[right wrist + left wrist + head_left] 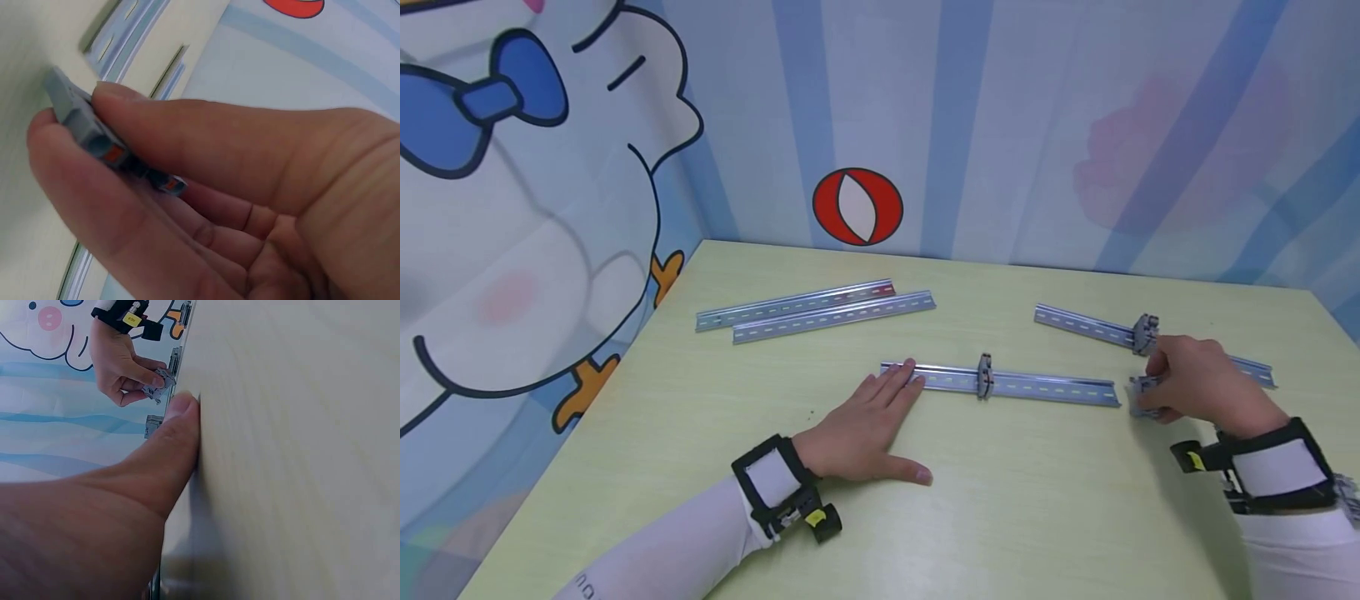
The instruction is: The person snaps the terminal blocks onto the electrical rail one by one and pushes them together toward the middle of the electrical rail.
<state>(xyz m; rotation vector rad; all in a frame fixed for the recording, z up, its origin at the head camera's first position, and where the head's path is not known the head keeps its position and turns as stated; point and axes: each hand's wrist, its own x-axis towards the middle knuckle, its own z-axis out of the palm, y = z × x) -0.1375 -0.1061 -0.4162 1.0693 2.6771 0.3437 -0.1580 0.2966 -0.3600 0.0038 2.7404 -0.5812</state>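
My left hand [865, 429] lies flat, its straight fingertips pressing on the left end of a slotted metal DIN rail [1052, 388]. A grey terminal block [985, 377] sits upright across that rail near its middle. Between thumb and fingers, my right hand [1210, 387] pinches another grey terminal block [1144, 396], just off the rail's right end. In the right wrist view this held terminal block [87, 128] is tilted and shows small orange spots. The left wrist view has the left thumb [178, 431] in front, with the right hand [122, 369] beyond.
Behind the right hand, a second DIN rail [1078, 323] carries a terminal block [1146, 333]; the hand covers part of this rail. Two more rails, a rear one [797, 306] and a front one [842, 316], lie side by side at the back left. Printed walls [880, 100] border the table.
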